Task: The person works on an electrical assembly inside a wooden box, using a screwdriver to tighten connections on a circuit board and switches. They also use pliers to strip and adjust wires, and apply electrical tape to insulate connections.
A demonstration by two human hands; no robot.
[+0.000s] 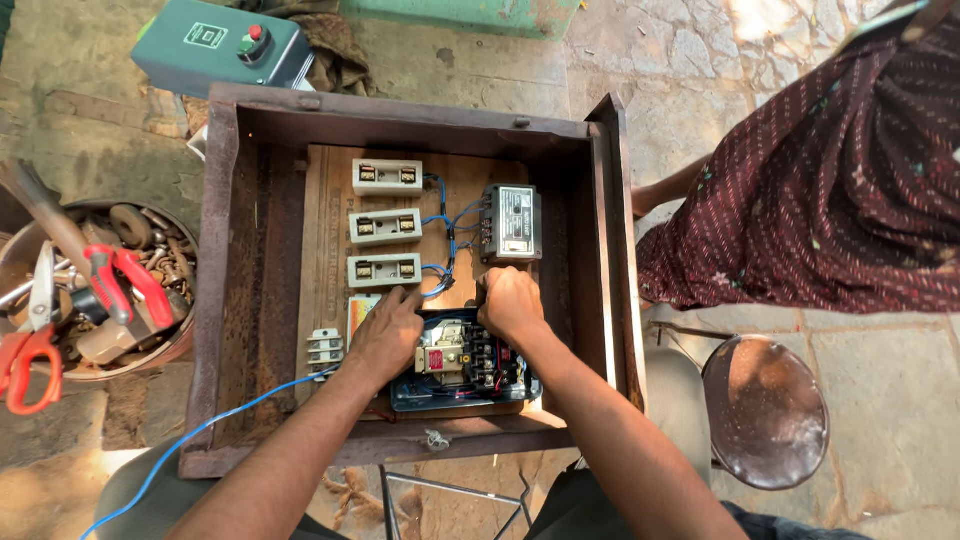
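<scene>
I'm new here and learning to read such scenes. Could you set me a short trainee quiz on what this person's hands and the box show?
1. True or false: both hands are inside the rusty metal box.
2. How many cream fuse blocks sit in a column on the wooden board?
3. Which lies in the bowl of scrap parts left of the box: A) red-handled pliers, B) a paint brush, C) a tape roll?

Key:
1. True: the left hand and the right hand rest at the upper edge of the blue-based switch unit.
2. Three fuse blocks.
3. A, the red-handled pliers.
</scene>
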